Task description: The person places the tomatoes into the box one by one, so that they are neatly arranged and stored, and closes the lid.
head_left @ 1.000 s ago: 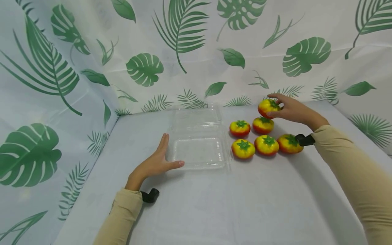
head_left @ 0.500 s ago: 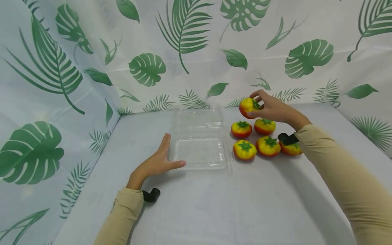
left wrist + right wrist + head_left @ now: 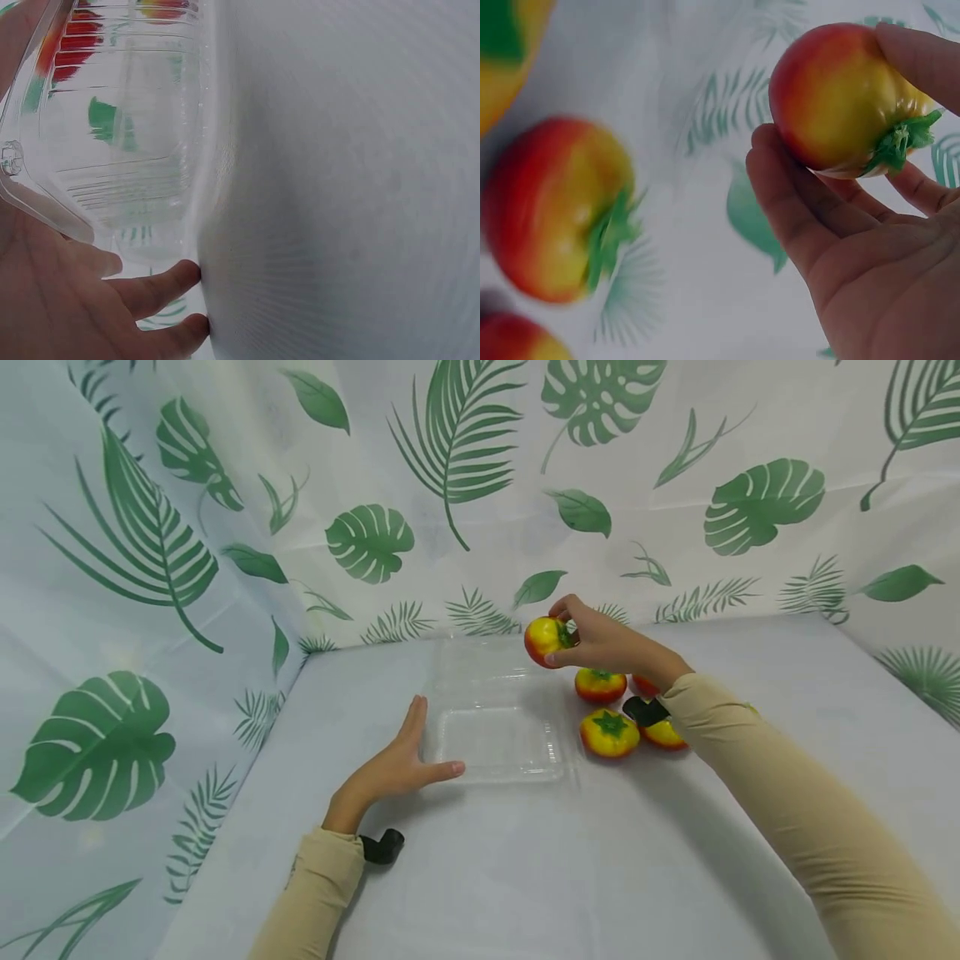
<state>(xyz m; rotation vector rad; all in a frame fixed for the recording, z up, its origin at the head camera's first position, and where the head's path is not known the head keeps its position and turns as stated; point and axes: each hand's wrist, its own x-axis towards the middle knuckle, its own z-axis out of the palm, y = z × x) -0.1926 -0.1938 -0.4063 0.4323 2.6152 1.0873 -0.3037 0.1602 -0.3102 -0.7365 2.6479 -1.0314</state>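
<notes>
My right hand [image 3: 606, 645] holds a red-and-yellow tomato [image 3: 543, 640] with a green leafy top, raised near the back right of the clear plastic container. In the right wrist view the thumb and fingers grip the tomato [image 3: 829, 94] from opposite sides. The clear container [image 3: 495, 739] lies with its lid [image 3: 476, 664] folded back behind it. At its left side is my left hand [image 3: 397, 766], fingers straight and thumb stretched along the front edge. The left wrist view has the left hand [image 3: 67, 300] close around the container's clear wall [image 3: 120, 157].
Several similar tomatoes [image 3: 609, 732] rest right of the container, partly hidden by the right wrist and sleeve. A white cloth covers the table [image 3: 480, 860]. Behind it stands a white backdrop [image 3: 495, 535] with green leaf prints.
My right hand has carried the tomato leftward from above the other tomatoes to the container's back right. The left hand keeps its place beside the container; the view has shifted slightly.
</notes>
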